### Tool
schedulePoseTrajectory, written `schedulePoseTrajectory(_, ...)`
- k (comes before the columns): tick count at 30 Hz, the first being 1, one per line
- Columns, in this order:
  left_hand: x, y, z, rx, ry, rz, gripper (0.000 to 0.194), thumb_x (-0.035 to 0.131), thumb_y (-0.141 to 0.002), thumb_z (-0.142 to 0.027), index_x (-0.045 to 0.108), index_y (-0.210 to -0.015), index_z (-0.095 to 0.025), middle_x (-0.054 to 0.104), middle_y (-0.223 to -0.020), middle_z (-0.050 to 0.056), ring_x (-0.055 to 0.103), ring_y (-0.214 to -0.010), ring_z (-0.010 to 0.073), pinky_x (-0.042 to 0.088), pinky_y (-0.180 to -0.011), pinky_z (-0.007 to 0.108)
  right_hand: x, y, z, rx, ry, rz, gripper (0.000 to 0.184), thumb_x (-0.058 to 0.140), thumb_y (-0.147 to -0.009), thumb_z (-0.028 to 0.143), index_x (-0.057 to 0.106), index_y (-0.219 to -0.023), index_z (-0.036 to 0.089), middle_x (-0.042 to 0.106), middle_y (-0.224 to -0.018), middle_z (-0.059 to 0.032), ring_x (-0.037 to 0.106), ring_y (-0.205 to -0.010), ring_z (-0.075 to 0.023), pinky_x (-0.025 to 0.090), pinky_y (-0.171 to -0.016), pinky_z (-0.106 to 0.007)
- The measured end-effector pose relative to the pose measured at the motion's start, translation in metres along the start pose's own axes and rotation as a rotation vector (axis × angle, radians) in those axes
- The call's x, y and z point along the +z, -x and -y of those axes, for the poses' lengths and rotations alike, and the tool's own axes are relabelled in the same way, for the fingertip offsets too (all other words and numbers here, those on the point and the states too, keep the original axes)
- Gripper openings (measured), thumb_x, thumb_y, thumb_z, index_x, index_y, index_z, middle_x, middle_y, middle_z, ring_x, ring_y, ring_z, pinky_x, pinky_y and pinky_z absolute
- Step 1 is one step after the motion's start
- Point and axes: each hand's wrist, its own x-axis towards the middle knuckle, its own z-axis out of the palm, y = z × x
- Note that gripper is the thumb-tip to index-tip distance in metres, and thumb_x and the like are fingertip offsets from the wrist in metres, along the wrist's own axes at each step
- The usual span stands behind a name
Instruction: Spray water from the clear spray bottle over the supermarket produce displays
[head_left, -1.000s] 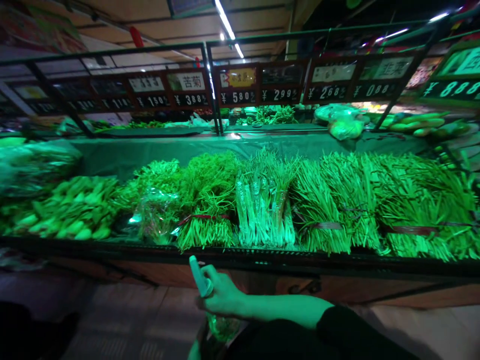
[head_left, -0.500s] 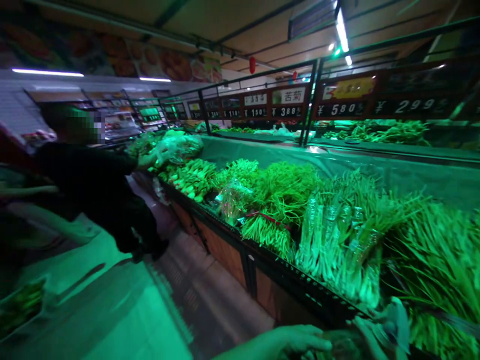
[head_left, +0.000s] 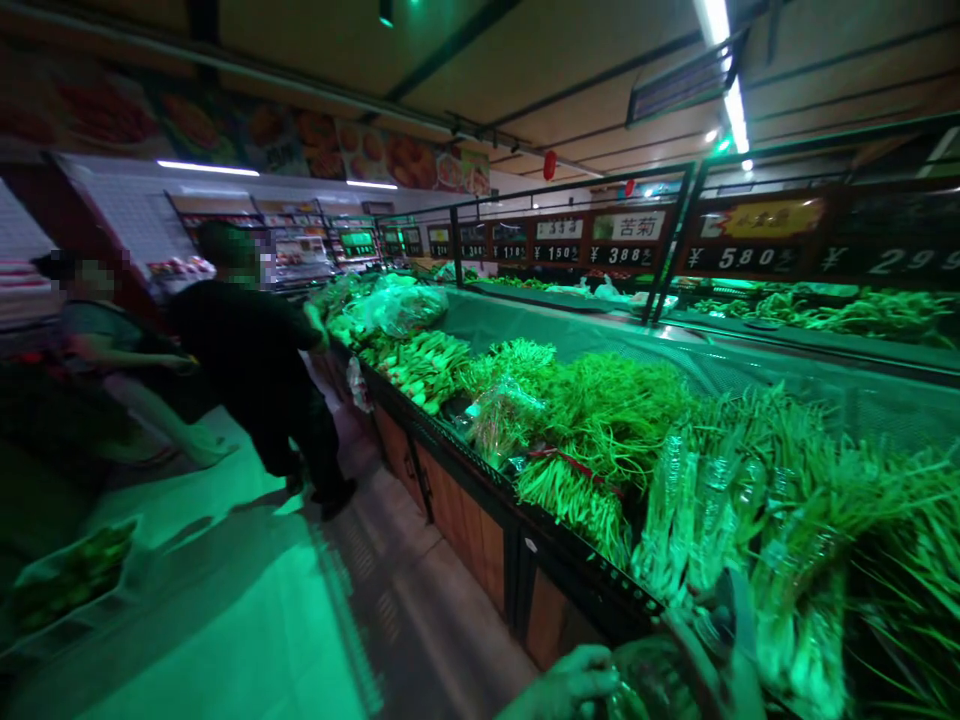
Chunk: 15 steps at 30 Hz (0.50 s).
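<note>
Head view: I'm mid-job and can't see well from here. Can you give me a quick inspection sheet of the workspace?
Surface: vegetable display counter with a black rim and wooden panels, green lighting over it.
Job's things: clear plastic bag of greens at the bottom edge of the view, beside bundled green onions.
Clutter: small plastic bag hanging at the counter's side.
Hands: left hand against the bag, grip unclear; right hand not in view.
Cables: nothing seen.
Surroundings: person in black standing at the counter, second person behind them, tray of greens at lower left, price boards above the far stands.
</note>
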Motion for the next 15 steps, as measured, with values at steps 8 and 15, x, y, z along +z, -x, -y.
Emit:
schedulePoseTrajectory(8, -0.041, 0.073, -0.025, 0.239, 0.286, -0.09, 0.068, 0.092, -0.07, -0.054, 0.07, -0.128, -0.025, 0.077, -0.129, 0.012, 0.071, -0.114, 0.0232, 0.044, -0.076, 0.026, 0.093, -0.005, 0.045, 0.141, -0.311, 0.175, 0.093, 0.081, -0.079, 0.044, 0.04, -0.16, 0.027, 0.069, -0.089, -0.0004, 0.068, -0.075, -0.0212, 0.06, -0.073, -0.034)
schedulePoseTrajectory(15, -0.079, 0.106, -0.037, 0.34, 0.405, -0.323, 0.066, 0.092, -0.07, -0.048, 0.073, -0.13, -0.031, 0.08, -0.125, 0.007, 0.069, -0.123, 0.0286, 0.052, -0.092, 0.034, 0.175, -0.026, 0.05, 0.071, -0.353, 0.62, 0.074, 0.073, -0.083, 0.049, 0.051, -0.151, 0.026, 0.065, -0.08, 0.003, 0.065, -0.074, -0.0193, 0.057, -0.076, -0.036)
